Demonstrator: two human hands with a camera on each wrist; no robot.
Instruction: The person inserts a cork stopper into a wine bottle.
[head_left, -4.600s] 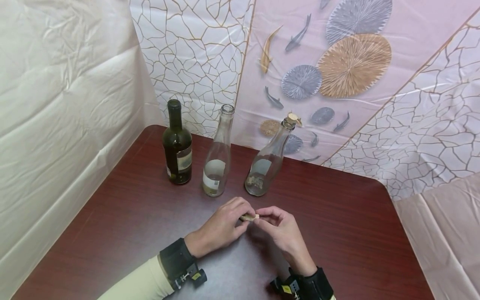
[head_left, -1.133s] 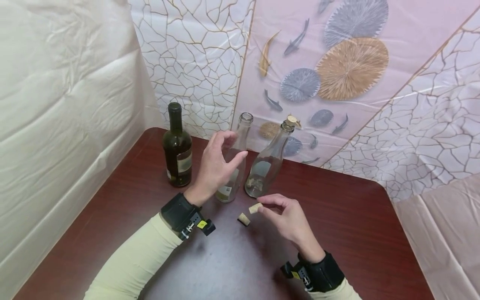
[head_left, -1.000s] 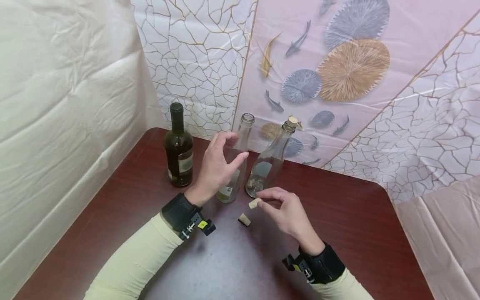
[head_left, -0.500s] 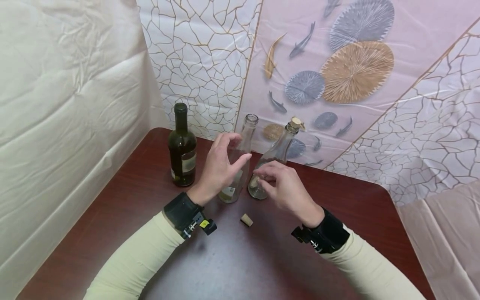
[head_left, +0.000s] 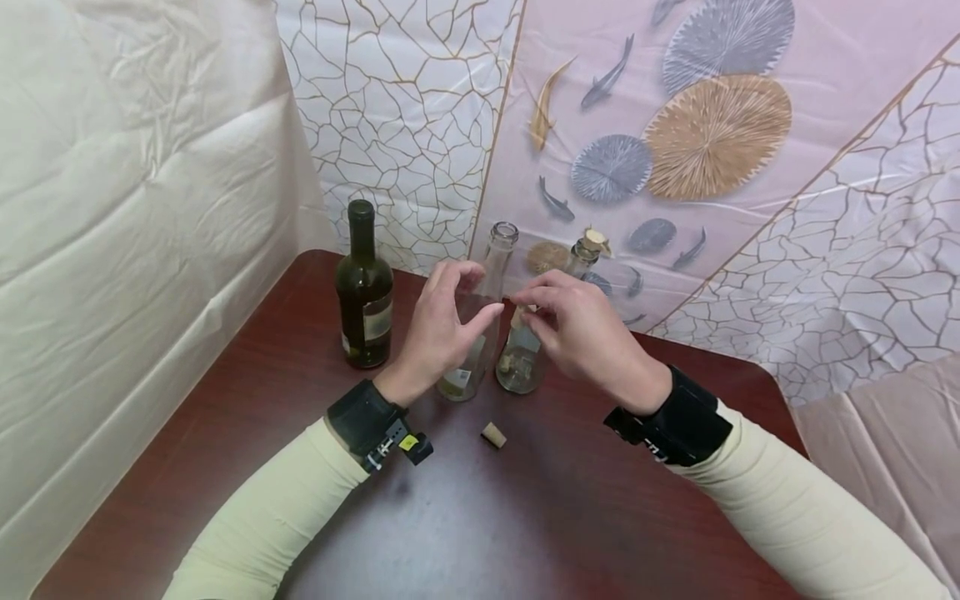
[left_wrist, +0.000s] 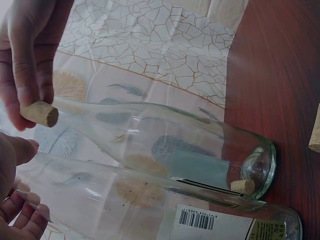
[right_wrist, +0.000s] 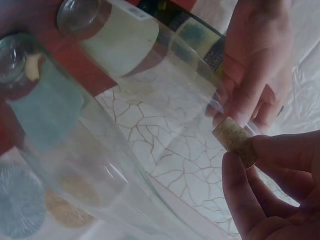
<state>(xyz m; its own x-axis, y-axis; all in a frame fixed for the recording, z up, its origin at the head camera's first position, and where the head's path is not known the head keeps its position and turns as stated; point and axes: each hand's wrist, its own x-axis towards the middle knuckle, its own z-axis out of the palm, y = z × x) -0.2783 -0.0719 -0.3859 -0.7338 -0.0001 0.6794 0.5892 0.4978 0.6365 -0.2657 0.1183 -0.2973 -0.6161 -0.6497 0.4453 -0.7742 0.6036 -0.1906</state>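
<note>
My left hand [head_left: 442,325] curls round the clear glass bottle [head_left: 501,250] in the middle, below its uncorked mouth. In the left wrist view the thumb and fingers [left_wrist: 37,220] lie on both sides of its narrowing upper part. My right hand [head_left: 581,333] pinches a short tan cork [right_wrist: 234,142] between thumb and fingers, beside that bottle's neck. A second cork [head_left: 493,435] lies on the table in front. To the right, a clear bottle [head_left: 517,379] partly hidden by my right hand has a stopper [head_left: 595,240] in its mouth and a cork [left_wrist: 242,186] inside.
A dark green bottle [head_left: 365,312] with a label stands to the left of my left hand. The reddish-brown table [head_left: 247,400] ends at a patterned wall cloth [head_left: 397,142] behind the bottles. Pale cloth [head_left: 135,208] hangs along the left side.
Earlier both hands met over the table. My left hand then took hold of the middle bottle, which shifted right; a cork lies on the table. My right hand has risen with the other cork.
</note>
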